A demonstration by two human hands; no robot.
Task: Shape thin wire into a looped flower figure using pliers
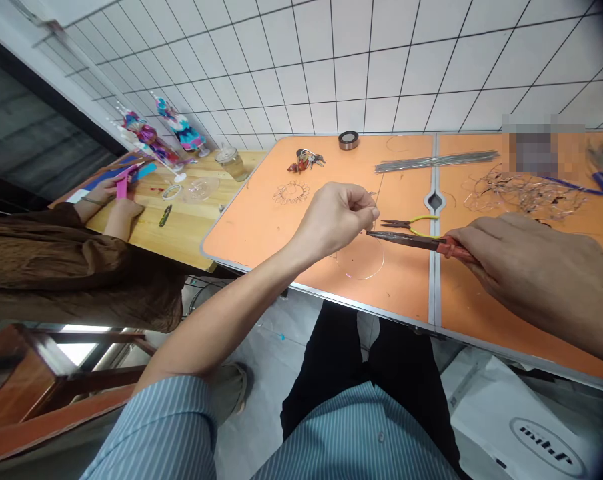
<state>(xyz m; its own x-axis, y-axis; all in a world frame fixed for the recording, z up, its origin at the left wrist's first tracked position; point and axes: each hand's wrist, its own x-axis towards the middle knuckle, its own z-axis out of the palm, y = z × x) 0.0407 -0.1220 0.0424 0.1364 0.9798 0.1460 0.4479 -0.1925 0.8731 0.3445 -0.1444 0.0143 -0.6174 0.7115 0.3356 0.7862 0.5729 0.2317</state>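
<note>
My left hand (pixel 339 217) pinches a thin wire above the orange table (pixel 251 220). In my right hand (pixel 536 273) are long-nose pliers (pixel 406 240) with red handles, their tip reaching to the wire just beside my left fingertips. A loop of the thin wire (pixel 383 263) hangs or lies below the plier tip; which one I cannot tell. Just behind the pliers lies a smaller pair with yellow handles (pixel 421 219). A ring of coiled wire loops (pixel 291 193) rests on the table to the left of my left hand.
Keys (pixel 309 160), a tape roll (pixel 348 140), a bundle of straight wires (pixel 436 161) and tangled wire (pixel 524 193) lie toward the wall. At a wooden table (pixel 196 230) on the left, another person's hands (pixel 119 207) hold pink material near a lidded jar (pixel 231 163) and two decorated figures.
</note>
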